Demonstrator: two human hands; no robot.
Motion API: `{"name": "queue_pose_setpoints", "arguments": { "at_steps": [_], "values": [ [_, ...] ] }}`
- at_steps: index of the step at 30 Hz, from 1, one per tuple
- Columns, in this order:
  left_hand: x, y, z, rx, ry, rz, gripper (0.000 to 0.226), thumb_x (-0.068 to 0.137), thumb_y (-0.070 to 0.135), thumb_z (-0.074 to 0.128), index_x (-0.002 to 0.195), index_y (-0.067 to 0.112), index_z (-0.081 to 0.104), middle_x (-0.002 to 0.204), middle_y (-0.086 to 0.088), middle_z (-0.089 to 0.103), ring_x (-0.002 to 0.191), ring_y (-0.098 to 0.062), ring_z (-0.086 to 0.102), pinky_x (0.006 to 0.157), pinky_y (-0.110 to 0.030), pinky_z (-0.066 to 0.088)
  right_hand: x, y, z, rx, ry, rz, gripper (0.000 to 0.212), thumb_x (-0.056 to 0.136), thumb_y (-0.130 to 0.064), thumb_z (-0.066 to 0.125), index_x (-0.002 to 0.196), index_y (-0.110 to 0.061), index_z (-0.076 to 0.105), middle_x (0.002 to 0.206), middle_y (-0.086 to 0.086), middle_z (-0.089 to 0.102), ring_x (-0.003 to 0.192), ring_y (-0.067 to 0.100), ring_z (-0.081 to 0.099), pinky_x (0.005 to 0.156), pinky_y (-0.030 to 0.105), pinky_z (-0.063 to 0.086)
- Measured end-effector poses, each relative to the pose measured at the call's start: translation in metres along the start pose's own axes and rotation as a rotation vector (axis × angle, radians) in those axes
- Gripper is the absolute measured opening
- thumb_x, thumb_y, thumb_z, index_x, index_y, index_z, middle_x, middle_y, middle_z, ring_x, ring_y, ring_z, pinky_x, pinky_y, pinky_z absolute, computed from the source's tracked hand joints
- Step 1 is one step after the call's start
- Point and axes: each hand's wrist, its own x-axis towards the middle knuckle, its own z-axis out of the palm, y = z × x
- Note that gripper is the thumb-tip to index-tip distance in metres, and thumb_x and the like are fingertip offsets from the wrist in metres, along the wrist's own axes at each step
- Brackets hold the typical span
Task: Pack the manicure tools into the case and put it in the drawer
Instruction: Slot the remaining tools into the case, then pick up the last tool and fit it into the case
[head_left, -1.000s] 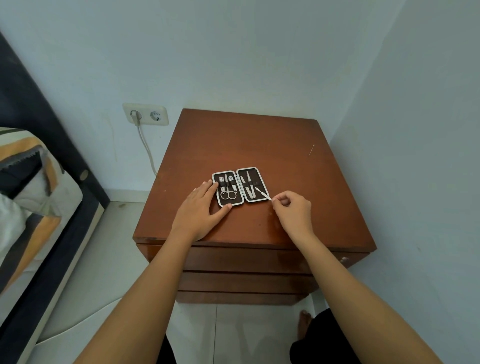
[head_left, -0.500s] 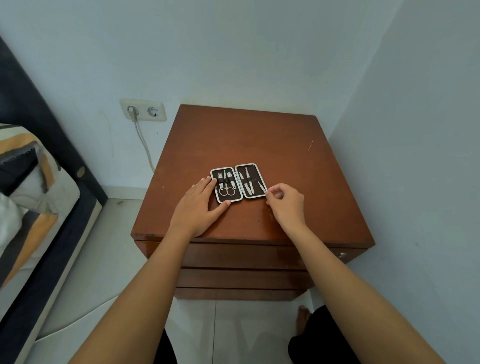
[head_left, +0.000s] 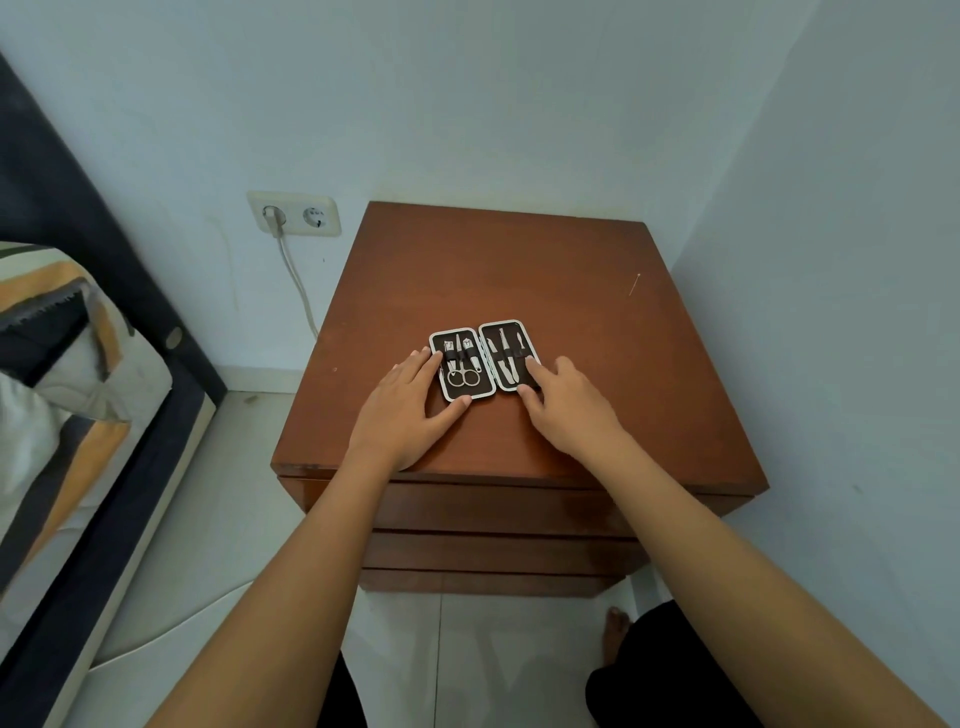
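A small black manicure case (head_left: 484, 358) with a white rim lies open flat on the brown nightstand (head_left: 519, 280). Scissors (head_left: 462, 375) and clippers sit under the left half's strap; three slim metal tools (head_left: 508, 353) sit in the right half. My left hand (head_left: 402, 413) rests flat on the wood, with fingers at the case's left rim and the thumb at its front edge. My right hand (head_left: 569, 408) touches the case's right half, index finger along its right rim and thumb at the front corner. The drawers (head_left: 493, 512) below the top are closed.
A thin pin (head_left: 634, 285) lies near the nightstand's back right corner. A wall stands close on the right. A socket with a plugged cable (head_left: 293, 214) is on the back wall to the left. A bed with a striped pillow (head_left: 62, 332) fills the left side.
My right hand pushed the last slim tool into the case's right half, let go of it, and now rests its fingers on that half. The left hand has stayed in place.
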Motion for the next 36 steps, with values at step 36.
{"name": "queue_pose_setpoints", "arguments": {
  "at_steps": [36],
  "values": [
    [-0.004, 0.009, -0.008, -0.007, -0.032, -0.041, 0.070, 0.087, 0.059, 0.044, 0.146, 0.026, 0.026, 0.155, 0.004, 0.023, 0.143, -0.015, 0.019, 0.114, -0.034, 0.018, -0.026, 0.071, 0.001, 0.053, 0.106, -0.036, 0.046, 0.100, -0.025, 0.032, 0.143, -0.013, 0.032, 0.154, 0.001, 0.030, 0.143, 0.014, 0.021, 0.117, 0.030, 0.011]
  ]
}}
